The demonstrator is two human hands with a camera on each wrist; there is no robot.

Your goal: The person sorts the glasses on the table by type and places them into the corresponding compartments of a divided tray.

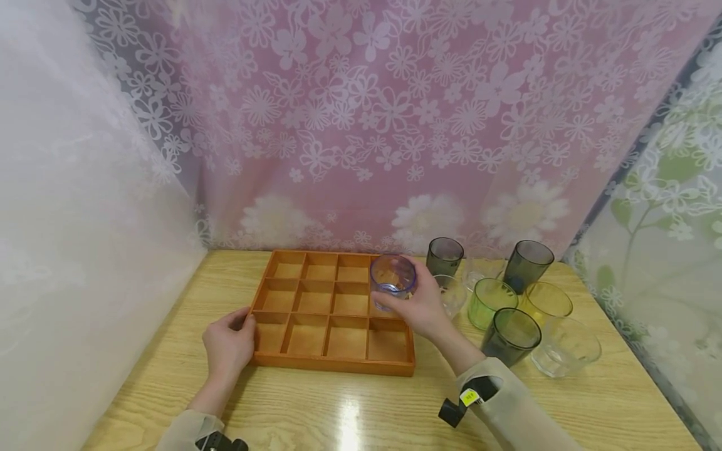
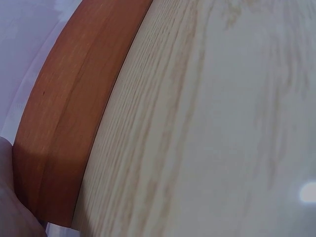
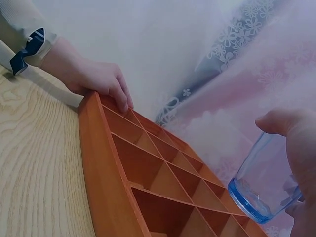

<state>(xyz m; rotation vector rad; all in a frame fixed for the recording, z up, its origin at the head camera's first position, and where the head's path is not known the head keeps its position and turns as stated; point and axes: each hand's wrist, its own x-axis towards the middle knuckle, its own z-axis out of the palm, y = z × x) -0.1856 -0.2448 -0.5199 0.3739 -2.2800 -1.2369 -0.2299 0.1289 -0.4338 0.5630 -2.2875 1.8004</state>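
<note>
A blue-tinted clear glass [image 3: 259,185] is in my right hand [image 1: 425,307], its thumb and fingers round the sides. In the head view the glass overlaps the right-hand column of a divided wooden tray [image 1: 333,362], towards the back. My left hand [image 1: 229,341] grips the tray's left side wall near the front corner, fingers over the edge, as the right wrist view shows. No glass shows in the tray compartments that are in sight. The left wrist view has only part of the left hand [image 2: 15,207] beside the tray's front wall [image 2: 74,113].
Right of the tray stand several glasses: dark grey ones [image 1: 512,338] [image 1: 527,266] [image 1: 445,255], a green one [image 1: 491,304], a yellow one [image 1: 547,302] and clear ones [image 1: 566,347]. My right forearm passes close to the front dark glass. A flowered curtain [image 1: 395,125] hangs behind the table [image 1: 304,407].
</note>
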